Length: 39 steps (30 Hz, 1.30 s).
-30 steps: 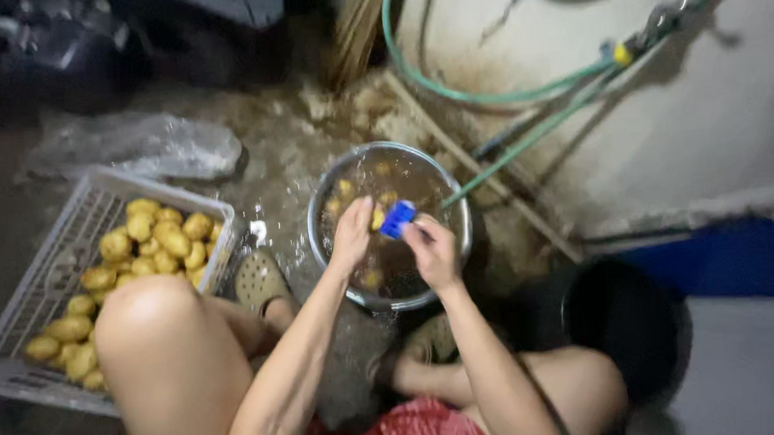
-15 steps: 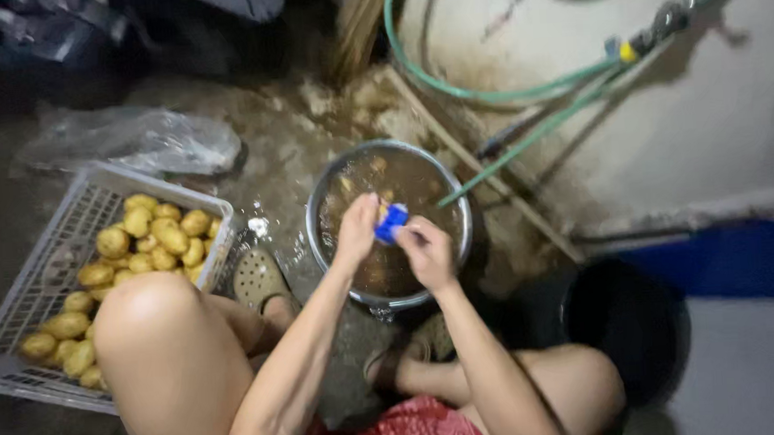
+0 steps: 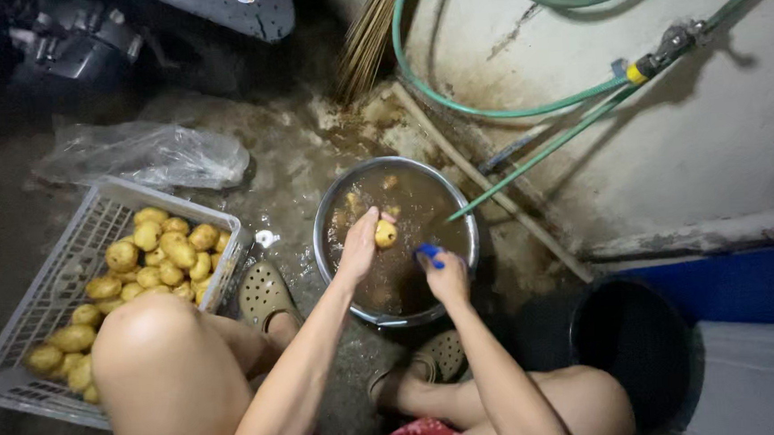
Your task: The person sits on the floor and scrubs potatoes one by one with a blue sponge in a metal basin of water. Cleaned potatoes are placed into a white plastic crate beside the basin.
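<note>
My left hand [image 3: 359, 242] holds a small yellow potato [image 3: 385, 234] over a round metal basin [image 3: 332, 203] of muddy brown water. My right hand [image 3: 447, 277] grips a blue tool [image 3: 428, 255], a peeler or brush, just right of the potato and apart from it. More potatoes float at the basin's far side [image 3: 353, 201]. A white plastic crate [image 3: 60, 291] on the left holds several peeled-looking yellow potatoes [image 3: 165, 249]. I squat with my knees in front of the basin.
A green hose [image 3: 527, 160] runs from a wall tap into the basin. A clear plastic bag [image 3: 146, 156] lies behind the crate. A black bucket [image 3: 632, 341] stands at the right, a broom [image 3: 367, 35] leans at the back. The floor is wet and dirty.
My hands have separated: the blue tool has moved off the potato to the right and down, and the left hand now holds the potato up alone.
</note>
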### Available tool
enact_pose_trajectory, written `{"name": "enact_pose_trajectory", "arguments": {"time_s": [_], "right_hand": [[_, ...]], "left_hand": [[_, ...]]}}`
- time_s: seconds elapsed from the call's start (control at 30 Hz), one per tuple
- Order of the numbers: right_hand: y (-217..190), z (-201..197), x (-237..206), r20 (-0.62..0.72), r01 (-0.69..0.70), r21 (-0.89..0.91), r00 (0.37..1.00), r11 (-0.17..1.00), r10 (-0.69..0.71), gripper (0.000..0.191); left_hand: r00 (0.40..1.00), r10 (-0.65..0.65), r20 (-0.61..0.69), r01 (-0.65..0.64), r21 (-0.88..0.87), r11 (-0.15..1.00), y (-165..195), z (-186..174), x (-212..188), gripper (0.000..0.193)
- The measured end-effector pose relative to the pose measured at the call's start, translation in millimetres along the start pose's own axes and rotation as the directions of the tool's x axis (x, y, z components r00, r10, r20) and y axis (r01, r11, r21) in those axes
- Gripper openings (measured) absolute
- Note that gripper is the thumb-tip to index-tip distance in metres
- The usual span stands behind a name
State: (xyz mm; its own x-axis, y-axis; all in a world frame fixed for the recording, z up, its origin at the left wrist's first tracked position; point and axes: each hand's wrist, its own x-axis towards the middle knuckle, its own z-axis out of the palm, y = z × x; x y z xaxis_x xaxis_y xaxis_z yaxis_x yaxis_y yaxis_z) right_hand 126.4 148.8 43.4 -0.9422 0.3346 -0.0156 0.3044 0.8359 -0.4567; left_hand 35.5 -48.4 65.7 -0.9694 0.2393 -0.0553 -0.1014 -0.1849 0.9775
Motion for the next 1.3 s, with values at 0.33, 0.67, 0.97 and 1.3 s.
{"name": "enact_pose_trajectory", "arguments": {"time_s": [0.33,0.67,0.97,1.3], "right_hand": [[15,55,-31,0.478,0.064,-0.252,0.876,0.966,0.066,0.051],[-68,-68,5,-0.020,0.222,0.635,0.962,0.740,-0.272,0.027],[-103,-102,-11,-0.042,0.305,0.577,0.938,0.758,-0.345,0.023],[-71,-67,-6,-0.131,0.391,0.351,0.920,0.851,-0.368,0.026]], "left_hand": [[0.990,-0.134,0.033,0.138,-0.310,0.941,-6,0,1,0.055],[0.981,-0.074,-0.180,0.115,0.234,0.965,9,-2,-4,0.063],[0.997,-0.046,-0.063,0.063,0.300,0.952,4,4,-3,0.067],[0.999,-0.041,0.026,0.032,0.294,0.955,-8,4,2,0.065]]}}
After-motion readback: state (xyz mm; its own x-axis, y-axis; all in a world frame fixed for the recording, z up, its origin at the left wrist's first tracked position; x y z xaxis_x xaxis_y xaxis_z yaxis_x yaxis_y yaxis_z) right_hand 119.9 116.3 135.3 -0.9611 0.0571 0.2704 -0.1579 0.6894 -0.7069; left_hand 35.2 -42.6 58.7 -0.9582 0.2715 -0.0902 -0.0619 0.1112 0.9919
